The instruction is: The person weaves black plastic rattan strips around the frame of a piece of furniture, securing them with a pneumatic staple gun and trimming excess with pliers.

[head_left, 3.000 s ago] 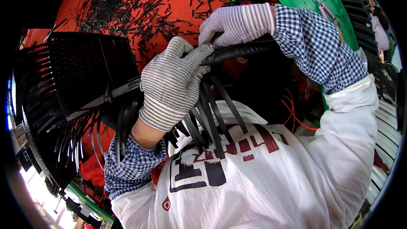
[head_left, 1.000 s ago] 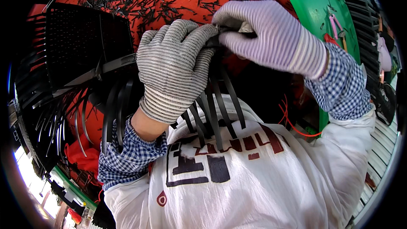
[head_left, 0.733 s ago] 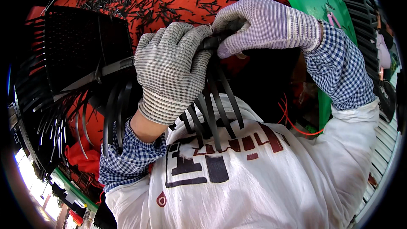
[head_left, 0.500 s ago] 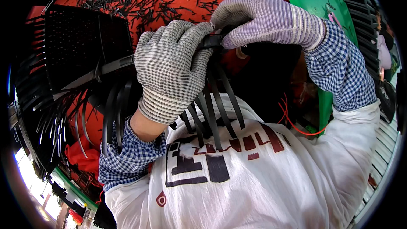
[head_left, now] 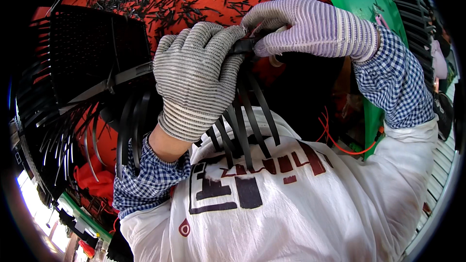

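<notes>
Watching remotely: the right hand (head_left: 306, 26), lying flatter three seconds back, now arches with its thumb spread from the fingers, thumb tip at the end of the black band (head_left: 242, 46). Whether it grips, I can't tell. Left hand (head_left: 196, 73) keeps the band pinched, fingertips meeting the right's. Band sits between them, black strips (head_left: 262, 109) hanging below. I read this as finer fingertip work at one spot.

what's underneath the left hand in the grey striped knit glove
Under the left hand, a short stretch of dark band shows between thumb and forefinger, and long flat black strips hang out below the thumb side. Whatever lies beneath the palm is covered.
</notes>
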`<action>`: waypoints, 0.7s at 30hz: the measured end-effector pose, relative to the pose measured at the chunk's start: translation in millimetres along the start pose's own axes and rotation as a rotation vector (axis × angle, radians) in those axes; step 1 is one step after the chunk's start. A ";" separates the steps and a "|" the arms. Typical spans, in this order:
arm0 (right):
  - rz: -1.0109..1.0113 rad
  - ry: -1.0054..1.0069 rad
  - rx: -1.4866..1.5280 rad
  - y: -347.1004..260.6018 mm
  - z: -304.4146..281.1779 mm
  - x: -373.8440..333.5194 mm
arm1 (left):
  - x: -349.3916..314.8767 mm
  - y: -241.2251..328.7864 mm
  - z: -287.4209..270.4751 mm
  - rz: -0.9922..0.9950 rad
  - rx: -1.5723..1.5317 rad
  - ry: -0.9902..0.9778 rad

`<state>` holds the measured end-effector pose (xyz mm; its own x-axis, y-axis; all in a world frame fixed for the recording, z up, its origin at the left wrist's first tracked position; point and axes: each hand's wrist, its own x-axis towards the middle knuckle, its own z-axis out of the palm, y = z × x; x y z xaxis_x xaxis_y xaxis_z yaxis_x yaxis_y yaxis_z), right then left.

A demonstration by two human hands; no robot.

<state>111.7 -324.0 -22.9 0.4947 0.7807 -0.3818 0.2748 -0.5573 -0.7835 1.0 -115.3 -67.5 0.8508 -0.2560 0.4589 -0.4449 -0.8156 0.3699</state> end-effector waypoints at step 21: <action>-0.200 0.010 0.205 11.6 5.5 11.7 | 0.9 2.2 3.3 0.005 0.015 0.007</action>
<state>116.1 -319.8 -39.1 0.4557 0.8661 -0.2054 0.1960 -0.3227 -0.9260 1.8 -118.9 -68.9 0.8466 -0.2568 0.4661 -0.4450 -0.8219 0.3555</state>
